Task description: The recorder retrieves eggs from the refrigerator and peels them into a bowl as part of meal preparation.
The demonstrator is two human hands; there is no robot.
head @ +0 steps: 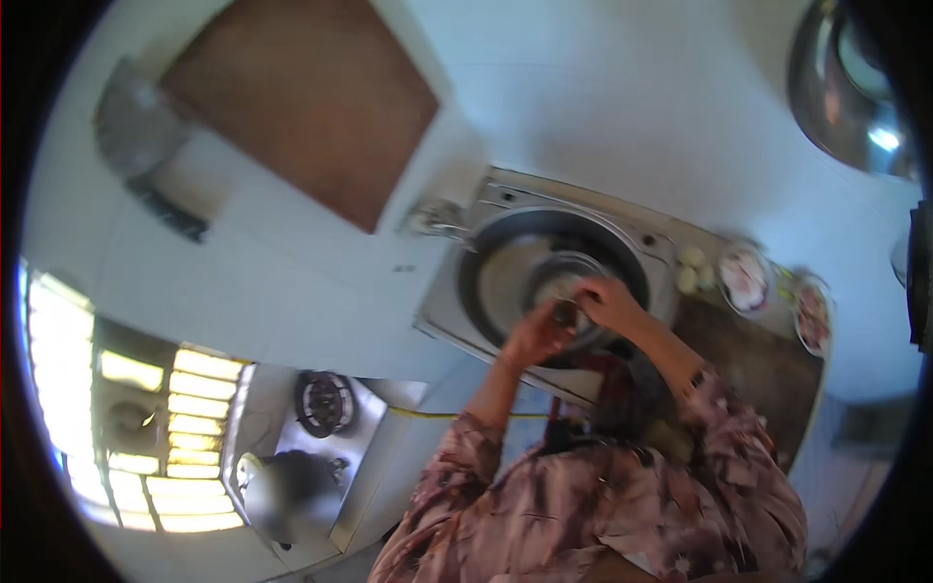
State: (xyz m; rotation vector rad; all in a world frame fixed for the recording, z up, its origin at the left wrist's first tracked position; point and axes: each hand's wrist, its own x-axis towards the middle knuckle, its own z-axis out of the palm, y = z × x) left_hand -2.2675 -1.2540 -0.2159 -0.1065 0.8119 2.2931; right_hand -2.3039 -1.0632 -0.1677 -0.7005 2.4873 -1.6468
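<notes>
My left hand (538, 337) is curled around a small dark, rounded object (565, 313), too blurred to name. Close beside it, my right hand (611, 302) has bent fingers at the upper end of that object. Whether the right fingers also grip something cannot be made out. Both hands are over a round metal bowl (536, 273), which sits inside the round sink basin (490, 280). Pale contents show in the bowl, partly hidden by my hands. A metal tap (441, 218) reaches over the basin's left rim.
Pale peeled vegetables (691, 270), a plate of pale meat (745, 278) and a dish of reddish pieces (812, 315) stand right of the sink. A gas burner (326, 403) and dark pot (291, 484) are lower left. A shiny metal vessel (827, 95) is upper right.
</notes>
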